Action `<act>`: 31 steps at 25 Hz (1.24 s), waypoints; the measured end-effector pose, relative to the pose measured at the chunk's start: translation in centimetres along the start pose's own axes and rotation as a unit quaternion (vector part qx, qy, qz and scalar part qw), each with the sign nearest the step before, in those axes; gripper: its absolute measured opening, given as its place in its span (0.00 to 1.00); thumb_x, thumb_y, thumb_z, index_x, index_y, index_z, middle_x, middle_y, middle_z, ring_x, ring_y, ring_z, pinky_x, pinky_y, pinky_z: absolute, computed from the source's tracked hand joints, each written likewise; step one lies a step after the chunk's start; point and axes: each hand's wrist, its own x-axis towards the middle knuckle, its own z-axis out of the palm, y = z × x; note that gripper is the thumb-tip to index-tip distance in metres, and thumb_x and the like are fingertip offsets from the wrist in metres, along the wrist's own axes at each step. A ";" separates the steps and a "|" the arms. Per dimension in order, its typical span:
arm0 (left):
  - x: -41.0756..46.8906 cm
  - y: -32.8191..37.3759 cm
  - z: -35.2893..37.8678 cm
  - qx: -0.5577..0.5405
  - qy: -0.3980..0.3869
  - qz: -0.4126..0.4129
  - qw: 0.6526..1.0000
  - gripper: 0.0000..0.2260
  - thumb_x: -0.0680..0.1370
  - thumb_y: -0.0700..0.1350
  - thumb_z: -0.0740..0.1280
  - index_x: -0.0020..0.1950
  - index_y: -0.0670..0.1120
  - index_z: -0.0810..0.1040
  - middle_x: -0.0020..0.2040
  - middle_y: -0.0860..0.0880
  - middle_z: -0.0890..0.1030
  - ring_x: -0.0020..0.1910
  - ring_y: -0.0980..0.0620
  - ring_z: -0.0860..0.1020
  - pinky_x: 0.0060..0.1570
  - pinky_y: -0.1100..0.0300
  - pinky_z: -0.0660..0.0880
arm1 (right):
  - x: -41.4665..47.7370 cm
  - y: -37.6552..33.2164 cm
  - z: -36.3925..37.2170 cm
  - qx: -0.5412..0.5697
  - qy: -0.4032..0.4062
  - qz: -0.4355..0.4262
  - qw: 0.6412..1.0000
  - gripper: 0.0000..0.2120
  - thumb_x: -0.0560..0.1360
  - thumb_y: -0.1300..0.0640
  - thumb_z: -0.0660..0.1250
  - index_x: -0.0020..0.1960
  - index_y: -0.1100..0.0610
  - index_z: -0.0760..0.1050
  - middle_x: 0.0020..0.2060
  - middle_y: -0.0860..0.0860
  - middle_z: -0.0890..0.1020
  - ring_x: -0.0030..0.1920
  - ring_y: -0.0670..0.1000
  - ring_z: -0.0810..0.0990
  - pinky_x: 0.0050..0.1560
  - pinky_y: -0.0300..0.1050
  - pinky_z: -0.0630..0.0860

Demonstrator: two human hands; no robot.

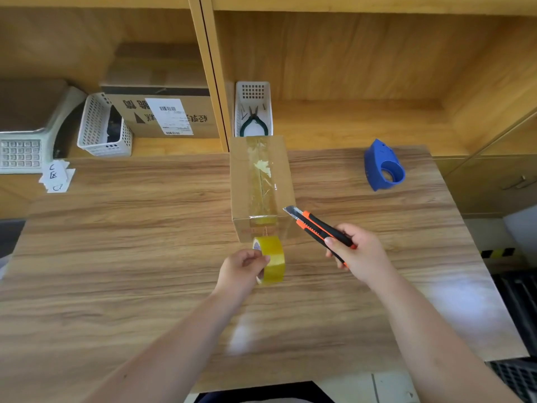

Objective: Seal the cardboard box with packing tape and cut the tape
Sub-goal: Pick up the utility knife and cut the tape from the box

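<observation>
Tape runs along the top seam of the cardboard box point(260, 181) on the table point(116, 257) and down its near face to the tape roll point(271, 260), which is pinched in the left hand point(242, 270). The utility knife point(318, 229) (blade extended) is gripped in the closed right hand point(359, 253), beside the box corner. If tension is lost, the strip could be torn raggedly; the left fingers could be nicked.

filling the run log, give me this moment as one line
left hand: holds tape roll | right hand: holds utility knife, blade out | cardboard box: top taped | tape: uncut
</observation>
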 end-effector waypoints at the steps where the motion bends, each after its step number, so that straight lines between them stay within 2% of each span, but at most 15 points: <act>1: -0.2 0.1 -0.1 -0.016 0.000 0.000 1.000 0.05 0.75 0.43 0.72 0.44 0.41 0.84 0.39 0.39 0.85 0.38 0.48 0.80 0.51 0.47 0.80 | 0.1 -0.1 -0.2 -0.013 -0.002 0.000 1.000 0.04 0.75 0.61 0.69 0.43 0.55 0.78 0.28 0.50 0.82 0.25 0.51 0.72 0.30 0.43 0.70; 3: -0.8 0.4 -0.4 -0.060 -0.014 -0.009 0.998 0.05 0.77 0.41 0.70 0.46 0.40 0.83 0.41 0.39 0.85 0.39 0.46 0.82 0.46 0.52 0.82 | 0.4 -0.2 -0.4 -0.029 -0.005 0.008 1.000 0.04 0.73 0.60 0.72 0.41 0.56 0.78 0.27 0.51 0.81 0.25 0.52 0.72 0.31 0.45 0.70; 6: -1.2 0.6 -0.5 -0.094 -0.031 -0.028 0.995 0.06 0.77 0.42 0.70 0.48 0.39 0.82 0.46 0.37 0.86 0.41 0.45 0.84 0.48 0.52 0.83 | 0.6 -0.9 0.0 -0.054 -0.006 0.018 0.998 0.09 0.70 0.56 0.76 0.38 0.60 0.78 0.27 0.53 0.81 0.23 0.50 0.71 0.28 0.42 0.69; 9: -1.8 0.7 -0.4 -0.125 -0.034 -0.041 0.991 0.05 0.78 0.42 0.70 0.48 0.41 0.82 0.44 0.39 0.85 0.41 0.45 0.84 0.47 0.52 0.82 | 0.7 -1.8 0.2 -0.036 0.010 0.014 0.999 0.13 0.67 0.52 0.78 0.37 0.61 0.78 0.24 0.53 0.80 0.21 0.50 0.71 0.27 0.42 0.68; 11: -2.1 0.7 -0.3 -0.131 -0.038 -0.042 0.990 0.05 0.78 0.43 0.70 0.48 0.42 0.81 0.44 0.40 0.85 0.41 0.46 0.84 0.48 0.51 0.82 | 0.9 -2.2 -0.1 -0.130 0.016 -0.016 0.991 0.17 0.65 0.45 0.77 0.36 0.58 0.77 0.24 0.51 0.78 0.24 0.51 0.71 0.29 0.43 0.67; 13: -2.4 0.7 -0.2 -0.127 -0.040 -0.037 0.990 0.05 0.78 0.44 0.70 0.48 0.42 0.81 0.45 0.40 0.85 0.41 0.46 0.83 0.50 0.48 0.81 | 0.9 -2.3 -0.6 -0.325 0.024 -0.090 0.941 0.22 0.64 0.37 0.75 0.36 0.56 0.76 0.24 0.52 0.76 0.27 0.54 0.73 0.28 0.44 0.65; 15: -2.5 0.7 -0.3 -0.120 -0.041 -0.038 0.991 0.07 0.77 0.45 0.70 0.49 0.42 0.82 0.47 0.38 0.86 0.43 0.44 0.84 0.52 0.46 0.81 | 1.0 -2.2 -0.9 -0.429 0.022 -0.175 0.886 0.24 0.64 0.33 0.70 0.37 0.55 0.77 0.22 0.49 0.72 0.27 0.57 0.73 0.27 0.42 0.63; 18: -2.7 0.9 -0.4 -0.108 -0.040 -0.047 0.992 0.08 0.77 0.48 0.70 0.50 0.44 0.82 0.50 0.39 0.86 0.49 0.40 0.85 0.55 0.44 0.80 | 1.4 -2.4 -0.7 -0.479 0.001 -0.234 0.846 0.27 0.65 0.30 0.63 0.37 0.56 0.75 0.20 0.45 0.63 0.26 0.55 0.69 0.25 0.38 0.57; 20: -2.7 1.0 -0.2 -0.109 -0.041 -0.047 0.992 0.08 0.77 0.48 0.70 0.50 0.44 0.82 0.51 0.39 0.85 0.51 0.39 0.84 0.55 0.44 0.80 | 1.8 -2.6 -0.4 -0.492 -0.011 -0.245 0.835 0.25 0.67 0.32 0.65 0.39 0.56 0.77 0.21 0.44 0.61 0.27 0.55 0.69 0.25 0.37 0.55; 22: -2.7 1.1 -0.2 -0.112 -0.038 -0.052 0.992 0.07 0.77 0.48 0.70 0.50 0.45 0.82 0.50 0.40 0.86 0.51 0.40 0.84 0.55 0.45 0.80 | 2.3 -2.7 -0.4 -0.502 -0.027 -0.254 0.826 0.23 0.68 0.34 0.67 0.41 0.55 0.78 0.21 0.44 0.62 0.27 0.54 0.69 0.25 0.37 0.56; 27: -2.4 0.8 -0.2 -0.115 -0.035 -0.062 0.991 0.05 0.77 0.47 0.70 0.47 0.46 0.82 0.51 0.40 0.86 0.50 0.40 0.85 0.56 0.44 0.80 | 3.1 -3.1 -1.2 -0.521 -0.011 -0.310 0.795 0.29 0.67 0.29 0.54 0.36 0.55 0.76 0.23 0.44 0.65 0.23 0.52 0.67 0.24 0.35 0.53; 31: -2.1 0.7 0.1 -0.119 -0.024 -0.066 0.990 0.05 0.77 0.47 0.69 0.46 0.47 0.81 0.51 0.40 0.86 0.50 0.40 0.84 0.56 0.43 0.79 | 4.2 -2.5 -0.3 -0.545 -0.035 -0.324 0.773 0.28 0.69 0.30 0.55 0.39 0.54 0.75 0.27 0.44 0.70 0.28 0.53 0.75 0.25 0.38 0.58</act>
